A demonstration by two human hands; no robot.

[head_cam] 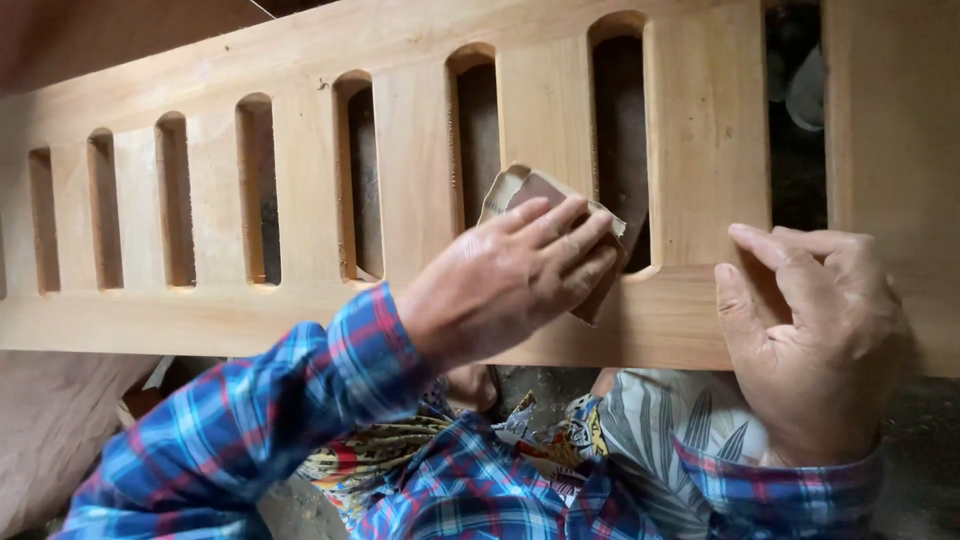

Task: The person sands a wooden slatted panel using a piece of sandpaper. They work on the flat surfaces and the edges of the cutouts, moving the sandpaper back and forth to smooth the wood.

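Head: sandpaper (pixel 520 190) under L hand (pixel 500 285).

1. The slatted wooden panel (pixel 420 180) runs off the picture at the left, the top and the right, so its full length cannot be told.
2. The folded sandpaper (pixel 520 192) is mostly hidden under the left hand (pixel 510 280); only its far corner and a near edge show.
3. The right hand (pixel 815 345) covers the panel's lower rail there; its fingertips' contact cannot be made out.
4. Through the far right gap, dark shapes (pixel 800 90) are too dim to identify.
5. Both plaid sleeves (pixel 250 430) are cut off by the near edge.
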